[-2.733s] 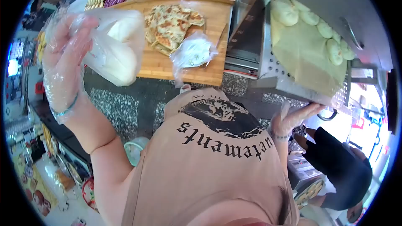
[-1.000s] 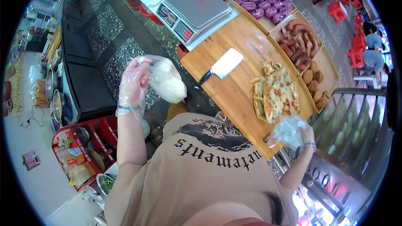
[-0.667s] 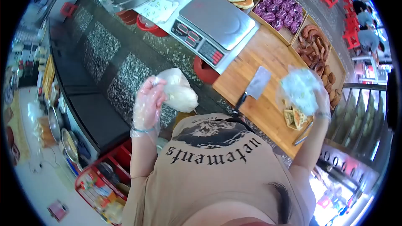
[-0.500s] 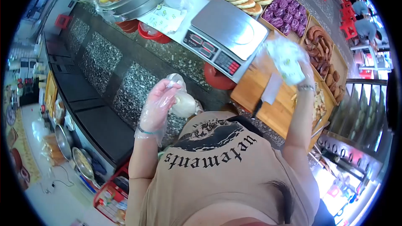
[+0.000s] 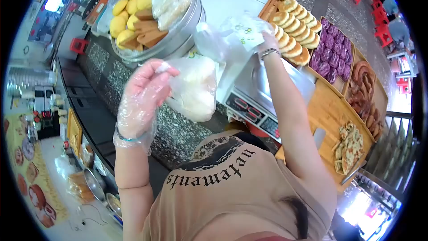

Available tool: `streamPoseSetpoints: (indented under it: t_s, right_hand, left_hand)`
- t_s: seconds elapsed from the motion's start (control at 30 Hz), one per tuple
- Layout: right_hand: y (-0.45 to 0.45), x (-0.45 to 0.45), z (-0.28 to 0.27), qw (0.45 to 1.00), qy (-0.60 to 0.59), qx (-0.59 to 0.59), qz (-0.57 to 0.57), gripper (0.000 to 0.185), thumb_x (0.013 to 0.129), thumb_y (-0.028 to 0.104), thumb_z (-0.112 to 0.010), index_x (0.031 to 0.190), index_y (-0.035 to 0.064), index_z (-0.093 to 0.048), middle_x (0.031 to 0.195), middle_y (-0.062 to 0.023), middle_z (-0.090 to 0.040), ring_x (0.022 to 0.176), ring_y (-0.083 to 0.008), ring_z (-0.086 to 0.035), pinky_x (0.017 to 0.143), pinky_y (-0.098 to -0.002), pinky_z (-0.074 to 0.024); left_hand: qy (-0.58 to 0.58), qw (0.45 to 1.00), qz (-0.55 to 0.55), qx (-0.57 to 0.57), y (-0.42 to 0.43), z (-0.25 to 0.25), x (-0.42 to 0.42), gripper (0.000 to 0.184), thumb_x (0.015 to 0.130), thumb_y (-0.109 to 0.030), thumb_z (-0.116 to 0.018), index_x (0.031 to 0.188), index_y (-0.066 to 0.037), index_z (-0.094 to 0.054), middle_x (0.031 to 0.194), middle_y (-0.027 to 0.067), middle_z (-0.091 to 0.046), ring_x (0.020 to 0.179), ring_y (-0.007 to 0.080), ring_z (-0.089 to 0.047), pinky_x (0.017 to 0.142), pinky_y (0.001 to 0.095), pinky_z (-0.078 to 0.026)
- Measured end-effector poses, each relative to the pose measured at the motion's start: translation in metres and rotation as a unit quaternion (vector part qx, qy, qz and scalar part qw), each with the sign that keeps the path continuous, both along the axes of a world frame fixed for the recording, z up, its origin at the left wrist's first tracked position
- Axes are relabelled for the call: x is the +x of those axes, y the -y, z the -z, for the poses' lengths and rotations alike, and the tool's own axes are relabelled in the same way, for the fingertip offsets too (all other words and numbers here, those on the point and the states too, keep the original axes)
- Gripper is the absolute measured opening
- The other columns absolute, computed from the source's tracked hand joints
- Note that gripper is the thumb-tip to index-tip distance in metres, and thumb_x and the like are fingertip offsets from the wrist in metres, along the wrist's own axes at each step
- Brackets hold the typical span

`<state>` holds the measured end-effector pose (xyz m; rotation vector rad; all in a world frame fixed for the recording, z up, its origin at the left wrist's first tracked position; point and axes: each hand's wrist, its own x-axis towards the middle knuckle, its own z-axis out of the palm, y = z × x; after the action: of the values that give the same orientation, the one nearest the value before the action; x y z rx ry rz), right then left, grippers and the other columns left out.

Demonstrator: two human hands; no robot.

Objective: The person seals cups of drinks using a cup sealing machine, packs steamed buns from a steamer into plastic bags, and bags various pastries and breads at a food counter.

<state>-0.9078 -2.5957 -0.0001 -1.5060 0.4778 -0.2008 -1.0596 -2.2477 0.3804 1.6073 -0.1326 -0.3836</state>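
My left hand (image 5: 140, 96), in a clear plastic glove, pinches the top of a clear plastic bag (image 5: 194, 89). White, bun-like food fills the bag, which hangs to the right of my fingers. My right hand (image 5: 269, 43), with a bracelet at the wrist, grips a thin plastic bag with green print (image 5: 243, 35) over the white counter. Its fingers are partly hidden by the plastic. Beneath my right forearm is a digital scale (image 5: 249, 107), its metal plate partly covered by the arm.
A round metal steamer (image 5: 196, 18) holds yellow buns (image 5: 131, 6), brown pieces and wrapped food. Trays of flat round cakes (image 5: 292, 27), purple wrapped buns (image 5: 332, 51) and brown rolls (image 5: 363, 85) line the right. A wooden board (image 5: 318, 107) bears a flatbread (image 5: 350, 147) and a knife.
My right hand has swung left with the printed bag, from beyond the scale's right side to its far side. My left hand has lifted the filled bag up, toward the steamer.
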Motion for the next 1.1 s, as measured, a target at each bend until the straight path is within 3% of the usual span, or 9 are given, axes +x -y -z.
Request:
streamPoseSetpoints:
  t_s: [0.17, 0.2, 0.27, 0.4, 0.53, 0.6, 0.9, 1.03, 1.1]
  right_hand:
    - [-0.029, 0.089, 0.031, 0.962, -0.042, 0.229, 0.140, 0.045, 0.087, 0.021, -0.056, 0.128, 0.0066, -0.048, 0.125, -0.0171, -0.053, 0.117, -0.0301, -0.051, 0.099, -0.0350, -0.0435]
    - [-0.036, 0.085, 0.009, 0.965, -0.176, -0.188, -0.057, 0.036, 0.086, 0.020, -0.056, 0.120, 0.0076, -0.056, 0.122, -0.0140, -0.057, 0.113, -0.0266, -0.055, 0.094, -0.0339, -0.0452]
    - [-0.047, 0.084, -0.040, 0.629, -0.263, -0.648, -0.339, 0.030, 0.085, 0.018, -0.055, 0.114, 0.0107, -0.064, 0.119, -0.0114, -0.061, 0.108, -0.0224, -0.059, 0.091, -0.0319, -0.0469]
    - [-0.018, 0.115, 0.075, 0.636, -0.267, -0.637, -0.345, 0.032, 0.085, 0.019, -0.054, 0.114, 0.0076, -0.063, 0.119, -0.0121, -0.060, 0.108, -0.0251, -0.059, 0.091, -0.0335, -0.0468]
    - [-0.051, 0.084, -0.022, 0.942, -0.322, -0.080, 0.050, 0.042, 0.082, 0.024, -0.053, 0.118, 0.0012, -0.055, 0.116, -0.0189, -0.060, 0.106, -0.0324, -0.058, 0.090, -0.0394, -0.0460]
    - [-0.030, 0.079, 0.056, 0.928, -0.349, -0.114, 0.065, 0.038, 0.081, 0.027, -0.058, 0.109, 0.0014, -0.062, 0.104, -0.0211, -0.064, 0.096, -0.0312, -0.062, 0.081, -0.0395, -0.0479]
    - [-0.054, 0.033, -0.041, 0.868, -0.364, -0.325, 0.097, 0.023, 0.079, 0.021, -0.056, 0.085, 0.0003, -0.064, 0.088, -0.0235, -0.063, 0.090, -0.0381, -0.060, 0.081, -0.0437, -0.0468]
    - [-0.054, 0.015, -0.044, 0.843, -0.345, -0.382, 0.155, 0.025, 0.083, 0.022, -0.053, 0.082, -0.0006, -0.064, 0.087, -0.0231, -0.064, 0.090, -0.0381, -0.060, 0.082, -0.0448, -0.0469]
    - [-0.055, 0.011, -0.042, 0.852, -0.323, -0.393, 0.124, 0.025, 0.084, 0.019, -0.050, 0.086, -0.0013, -0.064, 0.090, -0.0239, -0.063, 0.091, -0.0379, -0.060, 0.082, -0.0451, -0.0471]
  left_hand:
    - [0.153, 0.987, 0.029, 0.044, 0.040, -0.025, 0.118, 0.016, 0.090, -0.017, -0.053, 0.093, -0.003, -0.059, 0.077, -0.0033, -0.053, 0.060, 0.0027, -0.038, 0.055, 0.0171, -0.030]
    - [0.235, 0.966, 0.071, 0.084, 0.047, -0.024, 0.143, 0.017, 0.090, -0.019, -0.052, 0.093, -0.003, -0.060, 0.079, -0.0013, -0.055, 0.060, 0.0046, -0.040, 0.056, 0.0182, -0.032]
    - [0.284, 0.952, 0.093, 0.074, 0.068, -0.012, 0.201, 0.019, 0.090, -0.021, -0.053, 0.092, -0.003, -0.059, 0.077, 0.0009, -0.056, 0.060, 0.0078, -0.043, 0.056, 0.0218, -0.036]
    - [0.156, 0.978, 0.135, -0.012, 0.126, -0.004, 0.278, 0.025, 0.092, -0.022, -0.055, 0.100, 0.002, -0.058, 0.073, 0.0004, -0.050, 0.059, 0.0088, -0.043, 0.052, 0.0216, -0.036]
    - [0.153, 0.973, 0.173, 0.000, 0.168, 0.097, 0.381, 0.018, 0.087, -0.016, -0.056, 0.094, -0.002, -0.062, 0.071, 0.0029, -0.056, 0.062, 0.0097, -0.050, 0.063, 0.0241, -0.043]
    - [0.086, 0.982, 0.171, 0.003, 0.191, 0.153, 0.413, 0.018, 0.088, -0.020, -0.053, 0.088, -0.002, -0.056, 0.069, 0.0082, -0.059, 0.062, 0.0184, -0.055, 0.059, 0.0356, -0.046]
    - [-0.178, 0.972, 0.152, -0.010, 0.237, 0.263, 0.430, 0.018, 0.085, -0.012, -0.055, 0.100, -0.002, -0.051, 0.084, 0.0119, -0.061, 0.077, 0.0215, -0.059, 0.073, 0.0353, -0.048]
    - [-0.145, 0.970, 0.186, -0.054, 0.240, 0.278, 0.420, 0.024, 0.085, -0.011, -0.052, 0.108, -0.002, -0.052, 0.090, 0.0121, -0.062, 0.086, 0.0235, -0.059, 0.082, 0.0361, -0.046]
    - [0.154, 0.922, 0.323, 0.147, 0.240, 0.296, 0.424, 0.034, 0.082, -0.009, -0.055, 0.115, -0.002, -0.051, 0.089, 0.0144, -0.062, 0.088, 0.0290, -0.058, 0.086, 0.0371, -0.045]
